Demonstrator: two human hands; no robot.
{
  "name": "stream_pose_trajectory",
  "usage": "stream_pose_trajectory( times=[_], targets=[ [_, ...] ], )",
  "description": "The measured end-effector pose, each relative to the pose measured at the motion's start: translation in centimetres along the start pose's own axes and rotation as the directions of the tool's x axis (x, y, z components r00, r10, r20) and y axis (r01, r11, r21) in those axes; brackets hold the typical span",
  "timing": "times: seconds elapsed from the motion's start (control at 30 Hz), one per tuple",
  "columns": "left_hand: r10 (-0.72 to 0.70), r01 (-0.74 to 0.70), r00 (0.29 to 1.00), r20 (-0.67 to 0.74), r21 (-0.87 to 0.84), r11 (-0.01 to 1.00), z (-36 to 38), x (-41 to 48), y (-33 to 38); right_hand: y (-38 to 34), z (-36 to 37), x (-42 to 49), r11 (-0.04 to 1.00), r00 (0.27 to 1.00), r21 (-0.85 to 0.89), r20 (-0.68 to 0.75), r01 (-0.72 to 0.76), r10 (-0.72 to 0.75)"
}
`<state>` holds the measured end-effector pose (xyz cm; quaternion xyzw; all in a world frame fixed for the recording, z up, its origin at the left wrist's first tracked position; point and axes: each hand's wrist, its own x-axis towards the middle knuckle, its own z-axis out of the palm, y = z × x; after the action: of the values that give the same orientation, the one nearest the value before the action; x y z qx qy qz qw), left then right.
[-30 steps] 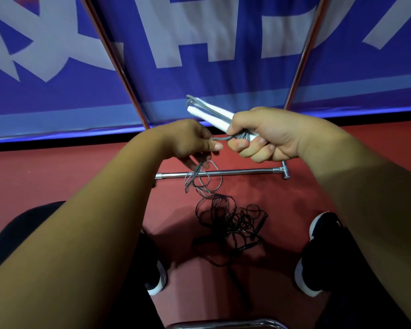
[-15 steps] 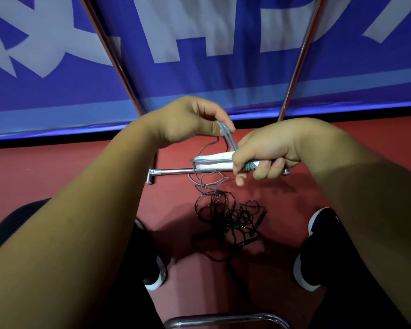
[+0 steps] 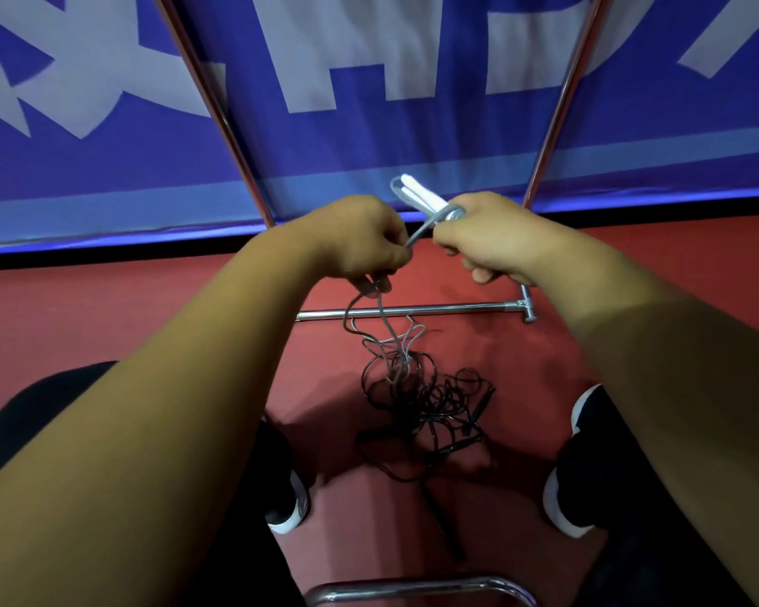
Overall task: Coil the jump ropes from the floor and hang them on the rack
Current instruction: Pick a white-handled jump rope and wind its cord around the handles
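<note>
Coiling grey rope (image 3: pixel 386 330); our right hand (image 3: pixel 487 238) grasps white handles (image 3: pixel 417 197), left hand (image 3: pixel 360 243) pinches cord; next, we reckon: wind slack round handles.

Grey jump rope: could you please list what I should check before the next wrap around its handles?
1. Right hand grips both white handles together: ok.
2. Left hand pinches the grey cord: ok.
3. Cord taut between the hands: ok.
4. Cord fully coiled: not ok, slack hangs to the floor.
5. Slack free of the black ropes: cannot tell, it overlaps them.
</note>
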<state>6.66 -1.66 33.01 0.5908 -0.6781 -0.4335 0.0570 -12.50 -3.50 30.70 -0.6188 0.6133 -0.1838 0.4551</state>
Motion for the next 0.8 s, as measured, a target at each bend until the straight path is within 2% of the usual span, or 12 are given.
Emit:
stream_pose_trajectory(
  times=[0.1,0.2,0.3,0.4,0.47,0.5,0.57,0.63,0.67,0.73,0.8],
  targets=[
    [-0.055,0.054,0.994,-0.098,-0.016,0.998,0.3,0.2,0.3,-0.4,0.3,0.3,0.956,1.0,0.292,0.009,-0.022,0.021],
    [-0.008,-0.032,0.99,-0.141,-0.28,0.959,-0.1,0.1,0.6,-0.7,0.1,0.5,0.865,0.999,0.501,0.009,-0.041,0.042],
    [0.093,-0.156,0.985,-0.147,-0.509,0.847,-1.1,-0.3,0.8,-1.1,-0.5,0.4,0.806,0.998,0.589,0.039,-0.058,0.043],
    [0.28,-0.243,0.959,-0.031,-0.594,0.767,-2.4,-0.8,0.5,-1.3,-0.9,0.3,0.78,0.996,0.62,0.073,-0.079,0.042],
    [0.38,-0.216,0.915,0.136,-0.632,0.745,-2.8,-1.2,0.2,-1.4,-1.1,0.2,0.797,0.998,0.601,0.059,-0.064,0.035],
    [0.384,-0.166,0.895,0.227,-0.629,0.76,-2.9,-1.4,0.0,-1.3,-1.2,0.2,0.817,0.998,0.574,0.051,-0.05,0.025],
    [0.319,-0.053,0.877,0.36,-0.587,0.808,-2.8,-1.5,-0.3,-1.2,-1.2,0.1,0.856,0.999,0.516,0.046,-0.027,0.003],
    [0.175,0.046,0.905,0.387,-0.497,0.866,-2.6,-1.4,-0.6,-1.0,-1.1,0.0,0.88,0.999,0.475,0.05,-0.01,-0.015],
    [0.082,0.082,0.932,0.354,-0.424,0.902,-2.4,-1.2,-0.7,-0.9,-1.1,0.0,0.89,0.998,0.455,0.057,-0.007,-0.021],
    [-0.076,0.125,0.981,0.18,-0.279,0.952,-2.1,-0.8,-0.9,-0.8,-0.9,0.0,0.897,0.996,0.442,0.08,-0.013,-0.025],
    [-0.139,0.128,0.99,-0.023,-0.261,0.957,-1.6,-0.2,-0.8,-0.8,-0.9,0.0,0.88,0.995,0.474,0.101,-0.024,-0.027]
  ],
)
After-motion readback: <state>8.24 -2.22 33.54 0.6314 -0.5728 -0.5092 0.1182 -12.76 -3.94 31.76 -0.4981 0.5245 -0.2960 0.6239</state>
